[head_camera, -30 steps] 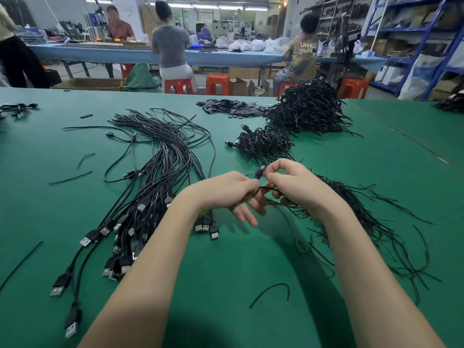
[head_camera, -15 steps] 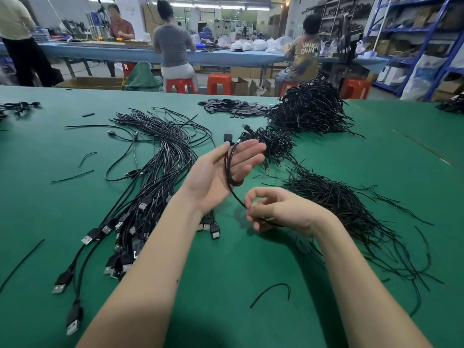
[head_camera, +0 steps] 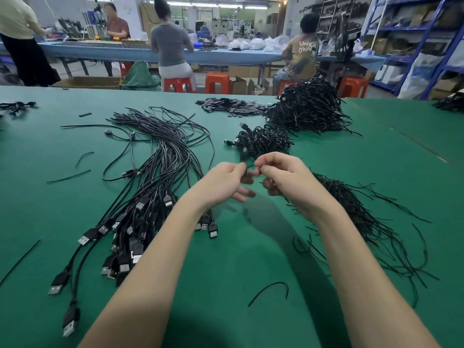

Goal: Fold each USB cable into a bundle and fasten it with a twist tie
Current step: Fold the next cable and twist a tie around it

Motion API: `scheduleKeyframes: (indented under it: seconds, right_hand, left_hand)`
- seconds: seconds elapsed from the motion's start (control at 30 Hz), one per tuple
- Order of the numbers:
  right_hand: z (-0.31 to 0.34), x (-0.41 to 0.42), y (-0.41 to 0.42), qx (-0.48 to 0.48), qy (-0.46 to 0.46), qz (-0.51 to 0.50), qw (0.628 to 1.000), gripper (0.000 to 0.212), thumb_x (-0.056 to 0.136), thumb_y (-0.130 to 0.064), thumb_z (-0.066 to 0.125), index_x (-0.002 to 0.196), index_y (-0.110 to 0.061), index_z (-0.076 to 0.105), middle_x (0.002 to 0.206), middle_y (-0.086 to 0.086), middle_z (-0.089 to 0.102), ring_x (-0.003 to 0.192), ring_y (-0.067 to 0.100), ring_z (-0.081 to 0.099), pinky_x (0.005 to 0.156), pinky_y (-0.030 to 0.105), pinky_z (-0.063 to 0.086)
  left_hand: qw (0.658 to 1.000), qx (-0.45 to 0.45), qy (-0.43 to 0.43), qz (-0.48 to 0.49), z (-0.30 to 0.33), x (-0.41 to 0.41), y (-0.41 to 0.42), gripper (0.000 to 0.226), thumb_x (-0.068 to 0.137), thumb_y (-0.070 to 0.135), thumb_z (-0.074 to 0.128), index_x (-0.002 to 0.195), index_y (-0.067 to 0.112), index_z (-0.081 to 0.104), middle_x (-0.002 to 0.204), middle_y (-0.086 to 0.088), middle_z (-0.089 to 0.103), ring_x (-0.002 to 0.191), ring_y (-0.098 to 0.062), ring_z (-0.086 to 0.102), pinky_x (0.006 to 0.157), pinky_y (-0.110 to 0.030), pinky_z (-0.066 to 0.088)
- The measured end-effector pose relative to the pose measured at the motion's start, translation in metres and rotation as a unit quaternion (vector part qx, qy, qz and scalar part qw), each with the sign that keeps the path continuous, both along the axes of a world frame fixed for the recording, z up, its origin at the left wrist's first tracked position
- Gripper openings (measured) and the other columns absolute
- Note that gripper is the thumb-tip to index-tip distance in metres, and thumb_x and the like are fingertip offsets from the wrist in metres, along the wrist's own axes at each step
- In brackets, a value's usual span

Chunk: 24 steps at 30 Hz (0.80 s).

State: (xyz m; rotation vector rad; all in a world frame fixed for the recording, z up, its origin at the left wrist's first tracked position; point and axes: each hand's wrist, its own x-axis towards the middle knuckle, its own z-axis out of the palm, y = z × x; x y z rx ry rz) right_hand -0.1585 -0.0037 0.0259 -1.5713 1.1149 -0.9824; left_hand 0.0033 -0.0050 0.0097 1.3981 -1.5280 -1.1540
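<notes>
Step in hand, by judgement: fastening, i.e. twisting a tie around a folded cable. Both hands are raised just above the green table (head_camera: 251,247) at frame centre, fingertips meeting. Left hand (head_camera: 226,180): thumb and forefinger pinched shut on something thin and dark at the point where the hands meet; lower fingers loosely curled and spread beneath. Right hand (head_camera: 283,178): curled closed, thumb and forefinger pinched on the same short black strand (head_camera: 249,166), which bridges the gap between the two pinches. Cannot tell whether that strand is the twist tie or a bit of the cable; the folded bundle itself is mostly hidden in the fingers, with only a dark patch showing under the right palm. Both forearms come up from the bottom edge and converge, wrists slightly cocked inward. Unfolded USB cables (head_camera: 150,187) lie fanned at left centre, plugs toward the lower left. Loose twist ties (head_camera: 364,217) are heaped at right centre, just beside the right wrist. Finished bundles (head_camera: 263,141) sit just above the hands, with a larger pile (head_camera: 306,109) behind, upper centre right. A stray tie (head_camera: 271,288) lies bottom centre. The next move likely calls for opposed rotation of the pinches to lock the tie, then dropping the bundle onto the near pile.
</notes>
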Motion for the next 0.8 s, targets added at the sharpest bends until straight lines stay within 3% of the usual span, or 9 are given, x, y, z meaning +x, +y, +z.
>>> scheduleKeyframes:
  seconds: [0.07,0.17,0.3,0.4,0.5,0.6,0.63,0.7,0.8]
  right_hand:
    - [-0.001,0.012,0.007,0.035,-0.053,0.055,0.996,0.025,0.100,0.007,0.046,0.091,-0.009,0.063,0.082,0.003,0.066,0.057,0.008,0.054,0.056,0.020,0.047]
    - [-0.007,0.025,0.014,0.088,-0.094,0.127,0.983,0.021,0.101,0.007,0.046,0.092,-0.006,0.060,0.079,0.006,0.065,0.065,0.015,0.062,0.066,0.025,0.056]
    - [-0.014,0.018,0.011,0.073,-0.016,0.125,0.989,0.021,0.099,0.006,0.052,0.087,-0.006,0.065,0.081,0.007,0.069,0.069,0.017,0.066,0.082,0.036,0.053]
    - [-0.020,0.009,0.010,0.073,0.046,0.126,0.988,0.026,0.096,0.007,0.054,0.083,-0.008,0.070,0.084,0.008,0.073,0.072,0.013,0.067,0.083,0.037,0.051]
    - [-0.023,0.002,0.007,0.092,0.059,0.131,0.985,0.035,0.094,0.001,0.059,0.074,-0.021,0.077,0.092,0.007,0.077,0.085,0.012,0.069,0.087,0.034,0.056]
    - [-0.023,-0.005,-0.001,0.145,-0.077,0.076,0.984,0.015,0.095,-0.010,0.064,0.091,-0.022,0.074,0.093,-0.003,0.077,0.087,0.015,0.072,0.072,0.027,0.059]
    - [-0.021,-0.009,-0.003,0.157,-0.128,0.069,0.977,0.008,0.096,-0.019,0.066,0.102,-0.020,0.071,0.097,-0.004,0.077,0.082,0.015,0.071,0.066,0.025,0.056]
    - [-0.019,-0.013,-0.004,0.153,-0.163,0.085,0.971,0.022,0.093,-0.030,0.070,0.112,-0.019,0.070,0.097,-0.006,0.075,0.072,0.012,0.066,0.059,0.021,0.050]
    - [-0.017,-0.007,-0.004,0.085,-0.111,0.013,0.990,0.023,0.088,-0.023,0.078,0.109,-0.016,0.073,0.072,-0.011,0.066,0.059,0.005,0.054,0.053,0.018,0.045]
  left_hand:
    - [0.994,-0.057,0.044,0.082,-0.003,-0.003,-0.004,0.040,0.109,0.025,0.032,0.097,0.011,0.067,0.100,-0.010,0.072,0.077,-0.021,0.072,0.076,-0.033,0.060]
    - [0.964,-0.020,0.243,0.107,-0.001,-0.011,-0.003,0.043,0.109,0.028,0.029,0.106,0.007,0.067,0.103,-0.008,0.076,0.092,-0.020,0.073,0.075,-0.030,0.057]
    - [0.888,0.032,0.453,0.071,0.006,-0.011,0.001,0.044,0.110,0.026,0.026,0.100,0.003,0.062,0.079,-0.003,0.074,0.079,-0.020,0.074,0.066,-0.027,0.060]
    - [0.880,0.019,0.467,0.086,0.010,-0.013,0.002,0.038,0.110,0.026,0.028,0.092,0.006,0.056,0.056,0.005,0.050,0.055,-0.015,0.061,0.054,-0.022,0.052]
    - [0.870,0.040,0.486,0.074,0.008,-0.016,0.004,0.037,0.110,0.028,0.029,0.082,0.014,0.048,0.053,0.009,0.029,0.042,-0.009,0.034,0.043,-0.019,0.031]
    - [0.849,0.079,0.523,0.002,0.008,-0.008,0.005,0.038,0.109,0.028,0.028,0.076,0.017,0.042,0.054,0.010,0.020,0.039,-0.005,0.021,0.038,-0.016,0.020]
    - [0.846,0.090,0.525,-0.033,0.009,-0.006,0.007,0.037,0.109,0.028,0.028,0.075,0.018,0.040,0.056,0.011,0.017,0.040,-0.004,0.018,0.038,-0.015,0.020]
    - [0.852,0.099,0.506,-0.087,0.008,-0.006,0.010,0.036,0.109,0.029,0.030,0.075,0.019,0.039,0.059,0.010,0.013,0.041,-0.004,0.017,0.038,-0.015,0.022]
    - [0.885,0.080,0.454,-0.064,0.006,-0.012,0.010,0.038,0.109,0.030,0.031,0.075,0.017,0.042,0.054,0.011,0.019,0.041,-0.005,0.027,0.041,-0.016,0.027]
